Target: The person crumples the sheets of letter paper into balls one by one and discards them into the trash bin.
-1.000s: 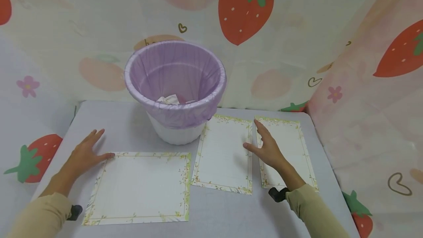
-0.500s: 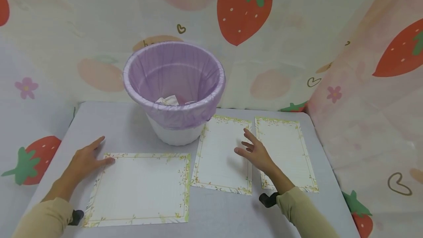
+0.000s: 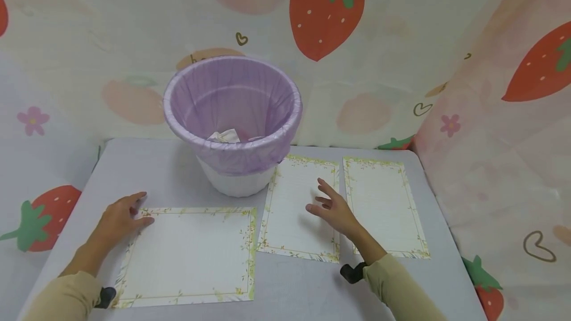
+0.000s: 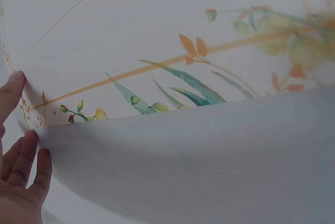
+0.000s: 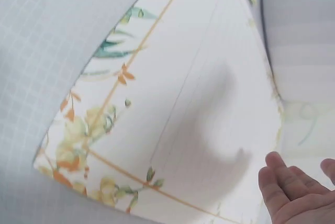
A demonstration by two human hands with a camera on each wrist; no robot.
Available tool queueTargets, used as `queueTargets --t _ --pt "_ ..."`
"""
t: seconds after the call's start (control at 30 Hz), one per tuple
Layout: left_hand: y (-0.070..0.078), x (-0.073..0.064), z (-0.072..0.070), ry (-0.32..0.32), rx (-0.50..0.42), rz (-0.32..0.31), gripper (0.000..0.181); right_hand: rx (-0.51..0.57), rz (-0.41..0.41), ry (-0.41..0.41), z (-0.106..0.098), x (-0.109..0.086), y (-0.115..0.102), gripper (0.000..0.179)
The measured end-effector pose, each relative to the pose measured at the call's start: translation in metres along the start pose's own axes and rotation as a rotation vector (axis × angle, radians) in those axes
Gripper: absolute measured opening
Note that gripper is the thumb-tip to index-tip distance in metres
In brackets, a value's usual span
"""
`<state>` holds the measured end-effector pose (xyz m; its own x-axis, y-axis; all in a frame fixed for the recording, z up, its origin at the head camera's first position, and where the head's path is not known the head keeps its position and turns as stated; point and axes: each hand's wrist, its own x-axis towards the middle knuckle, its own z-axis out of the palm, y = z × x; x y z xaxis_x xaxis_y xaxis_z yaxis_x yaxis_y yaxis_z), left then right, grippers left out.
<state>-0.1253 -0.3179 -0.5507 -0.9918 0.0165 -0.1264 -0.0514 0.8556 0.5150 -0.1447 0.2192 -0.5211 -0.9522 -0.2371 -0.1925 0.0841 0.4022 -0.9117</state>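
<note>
The left hand (image 3: 116, 223), fingers apart, straddles a corner of a white rectangular floral-bordered paper sheet (image 3: 187, 256) left on the grey cloth-covered surface (image 3: 147, 172); the right hand (image 3: 335, 213), fingers apart, hovers; one-cornered pulling could crease paper.

White bits (image 3: 226, 136) in bin (image 3: 233, 158) near back edge of table (image 3: 138, 170): partly hidden, unclear. Table's front edge cut off. Right hand (image 5: 296, 199) cropped in right wrist view.

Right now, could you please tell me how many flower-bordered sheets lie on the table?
3: a left sheet, sideways by the left hand; a middle sheet, below the right hand; and a right sheet, beside the middle one. Others beneath could be hidden.
</note>
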Motion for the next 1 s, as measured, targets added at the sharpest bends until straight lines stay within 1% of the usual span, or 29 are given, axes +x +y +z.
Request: queueTargets --t 0.23,0.27,0.33,0.47,0.5,0.57,0.73,0.87,1.0 --pt "0.002 -0.002 0.003 0.019 -0.002 0.02 0.07 0.056 -0.008 -0.036 0.013 0.003 0.0 0.088" --pt "0.002 -0.002 0.003 0.018 -0.003 0.025 0.069 0.061 -0.008 -0.045 0.014 0.004 -0.001 0.087" --pt "0.002 -0.001 0.004 0.021 -0.001 0.034 0.068 0.06 -0.006 -0.067 0.017 0.001 -0.012 0.086" --pt "0.0 0.0 0.005 0.018 -0.003 0.043 0.067 0.065 -0.008 -0.07 0.023 0.003 -0.013 0.085" --pt "-0.001 0.0 0.005 0.019 -0.002 0.04 0.067 0.062 -0.012 -0.065 0.025 0.004 -0.013 0.085" --pt "-0.003 -0.001 0.006 0.023 0.0 0.026 0.069 0.066 -0.022 -0.052 0.03 0.009 -0.003 0.086" --pt "-0.007 -0.001 0.005 0.03 0.002 -0.014 0.074 0.068 -0.035 -0.056 0.038 0.012 -0.004 0.086" --pt "-0.006 -0.001 0.005 0.027 0.003 -0.013 0.074 0.052 -0.035 -0.062 0.043 0.013 -0.007 0.086" --pt "-0.005 0.0 0.006 0.042 0.002 -0.007 0.073 0.043 -0.034 -0.064 0.046 0.013 -0.011 0.085"
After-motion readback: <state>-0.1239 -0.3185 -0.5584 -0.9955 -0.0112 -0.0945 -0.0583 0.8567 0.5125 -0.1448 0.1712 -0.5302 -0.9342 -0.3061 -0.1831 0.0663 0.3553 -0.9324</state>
